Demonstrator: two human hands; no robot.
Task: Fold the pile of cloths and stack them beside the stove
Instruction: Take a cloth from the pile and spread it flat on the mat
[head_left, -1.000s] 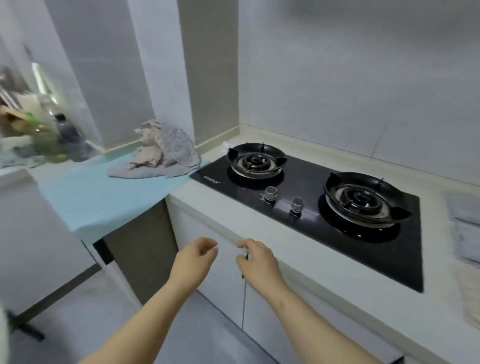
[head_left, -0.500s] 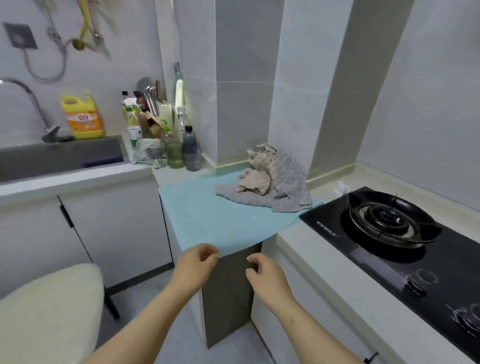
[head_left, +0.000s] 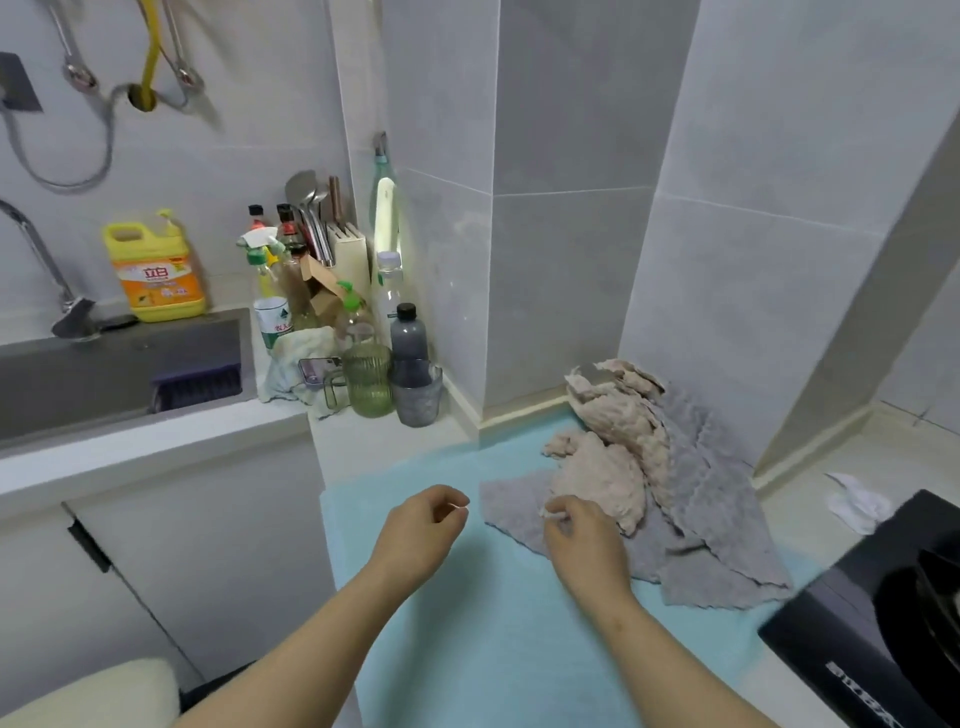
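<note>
Yellow jug (head_left: 154, 265) reads "立白"; stove (head_left: 852, 639) lettering blurred.

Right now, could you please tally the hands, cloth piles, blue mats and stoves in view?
Hands: 2, the left hand and the right hand
Cloth pile: 1
Blue mat: 1
Stove: 1
Total: 5

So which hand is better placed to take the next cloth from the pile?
Right. The right hand is at the near edge of the grey cloth, beside the beige cloth; the left hand is over the blue mat, apart from both.
</note>
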